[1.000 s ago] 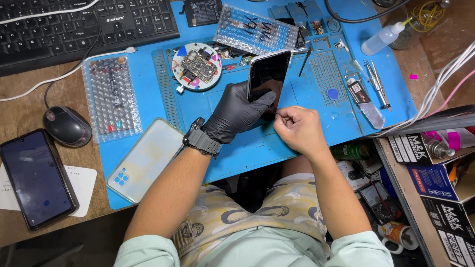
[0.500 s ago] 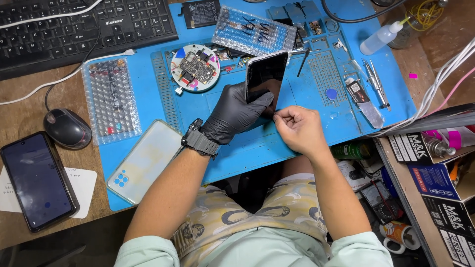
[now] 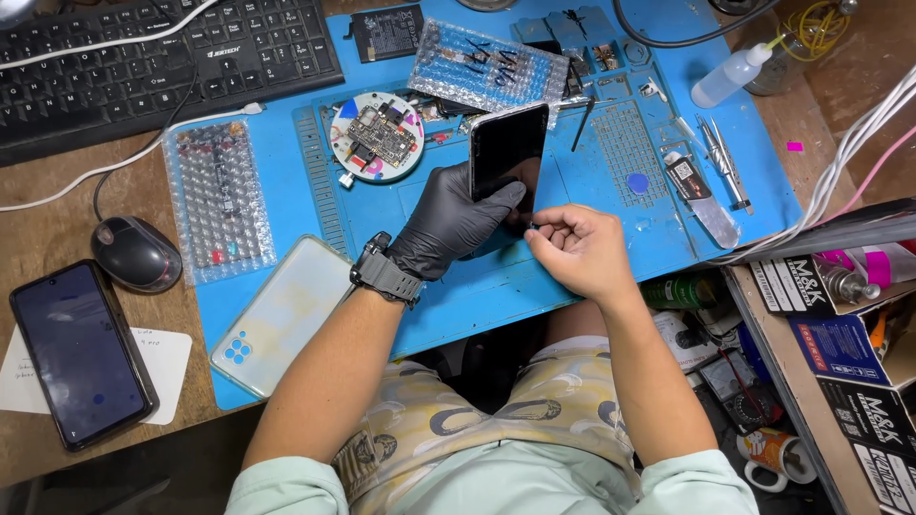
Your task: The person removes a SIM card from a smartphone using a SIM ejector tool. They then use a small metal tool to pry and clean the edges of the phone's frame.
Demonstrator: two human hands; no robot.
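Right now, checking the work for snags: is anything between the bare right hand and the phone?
Nothing visible. The right hand pinches a small tool at the dark phone's lower edge; the gloved left hand holds it.

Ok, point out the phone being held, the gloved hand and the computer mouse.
Phone (image 3: 504, 143), head view: on its dark glass face.
Gloved left hand (image 3: 447, 224), head view: on the back of the black glove.
Computer mouse (image 3: 135, 253), head view: on the top of its dark shell.

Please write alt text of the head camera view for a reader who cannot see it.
A person's gloved left hand holds a dark phone upright over a blue work mat, while the bare right hand pinches something small at its lower edge. A circuit board, tweezers and bubble wrap lie around.
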